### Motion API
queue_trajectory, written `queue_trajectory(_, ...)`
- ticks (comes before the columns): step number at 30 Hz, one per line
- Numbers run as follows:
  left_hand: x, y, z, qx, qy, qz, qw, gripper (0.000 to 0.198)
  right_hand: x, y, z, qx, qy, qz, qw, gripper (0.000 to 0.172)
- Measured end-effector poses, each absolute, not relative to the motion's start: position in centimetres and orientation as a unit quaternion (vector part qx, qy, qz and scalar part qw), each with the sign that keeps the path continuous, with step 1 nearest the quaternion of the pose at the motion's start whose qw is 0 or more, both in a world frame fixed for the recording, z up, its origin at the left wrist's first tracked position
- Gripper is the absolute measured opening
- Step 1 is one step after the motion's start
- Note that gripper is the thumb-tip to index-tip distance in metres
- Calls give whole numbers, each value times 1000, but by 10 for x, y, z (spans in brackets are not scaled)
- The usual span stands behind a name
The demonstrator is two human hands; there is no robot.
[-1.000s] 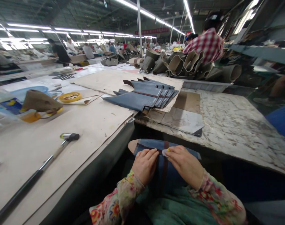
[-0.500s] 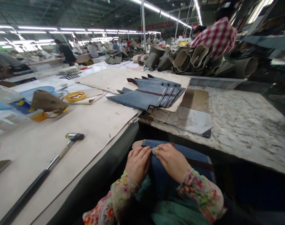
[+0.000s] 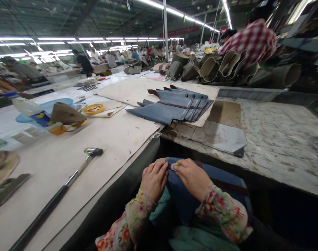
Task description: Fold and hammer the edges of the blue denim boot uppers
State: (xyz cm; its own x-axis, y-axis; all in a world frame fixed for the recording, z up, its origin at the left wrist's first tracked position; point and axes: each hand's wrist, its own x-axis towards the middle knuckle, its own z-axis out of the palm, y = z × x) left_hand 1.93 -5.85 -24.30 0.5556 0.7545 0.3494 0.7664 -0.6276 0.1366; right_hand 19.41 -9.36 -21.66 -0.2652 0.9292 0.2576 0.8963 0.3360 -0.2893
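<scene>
No legible text or signs anywhere.

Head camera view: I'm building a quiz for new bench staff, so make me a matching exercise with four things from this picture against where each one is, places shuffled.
Things
1. hammer
2. single blue piece
3. fanned blue pieces
4. rolled olive pieces

Places
A. far end of the table, by the person in the checked shirt
B. in the lap, pinched by the left hand and right hand
C. on the beige sheet, left of both hands
D. on the table, just beyond both hands

Pairs: 1-C, 2-B, 3-D, 4-A
</scene>
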Motion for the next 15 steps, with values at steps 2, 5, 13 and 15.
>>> queue_trajectory(2,21,-59,-243,-880,-439,-182,11,31,210,-107,-219,-576,-794,22,191,22)
queue_trajectory(5,23,-60,-244,-877,-445,-183,-2,31,234,-130,-224,-578,-795,-18,184,24)
queue_trajectory(13,-84,-43,-206,-833,-511,-187,95,42,255,-174,-242,-602,-763,-88,218,30)
queue_trajectory(15,-151,-39,-195,-787,-573,-158,165,51,261,-183,-246,-612,-748,-90,241,31)
